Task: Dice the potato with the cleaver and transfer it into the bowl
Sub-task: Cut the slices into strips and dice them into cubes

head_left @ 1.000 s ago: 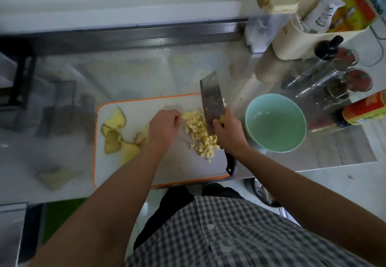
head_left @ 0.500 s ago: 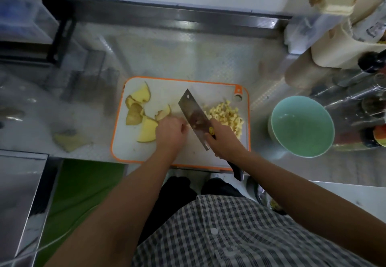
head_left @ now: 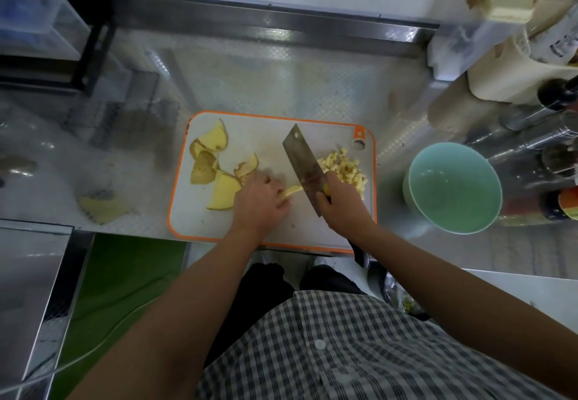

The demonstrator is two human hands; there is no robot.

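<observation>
Cleaver (head_left: 301, 161) has edged right, touching pale potato strips (head_left: 292, 191).

A single wide-angle view looks from the person's head almost straight down, close above the counter (head_left: 281, 86); the cutting board (head_left: 256, 140) sits near centre; the bowl (head_left: 453, 190) lies toward the right; the checked shirt (head_left: 344, 352) fills the bottom edge.

Kitchen: steel counter (head_left: 281, 80), condiment bottles (head_left: 560, 93).
</observation>
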